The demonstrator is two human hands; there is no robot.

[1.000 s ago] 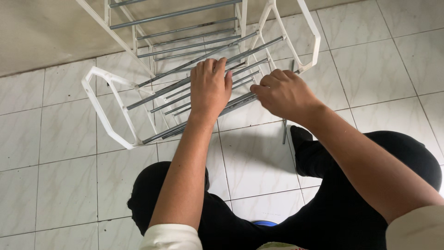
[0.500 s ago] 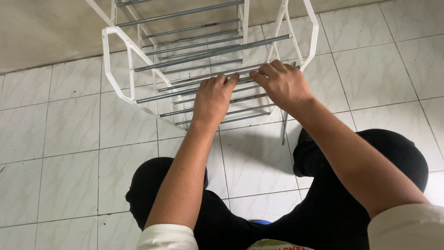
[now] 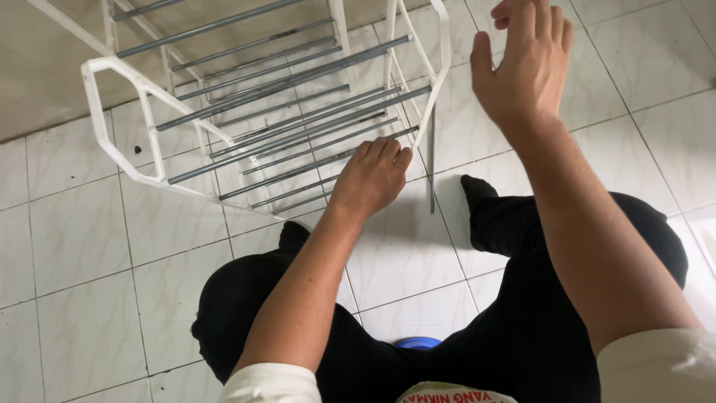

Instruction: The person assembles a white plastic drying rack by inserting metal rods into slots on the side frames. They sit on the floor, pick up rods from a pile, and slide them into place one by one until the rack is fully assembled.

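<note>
Your left hand (image 3: 371, 177) curls over the grey metal rods of the white plastic-framed rack (image 3: 283, 112); your right hand (image 3: 526, 60) hovers spread, empty; one loose rod (image 3: 432, 160) beside the rack remains unfitted.

Under my left hand (image 3: 371, 177) the rack (image 3: 119, 160) has a white frame and grey metal rods (image 3: 298, 123). Below my fingers the floor tiles (image 3: 82, 231) are white, faintly marbled, with dark grout. My trousers (image 3: 522, 328) are black, sleeves white.
</note>
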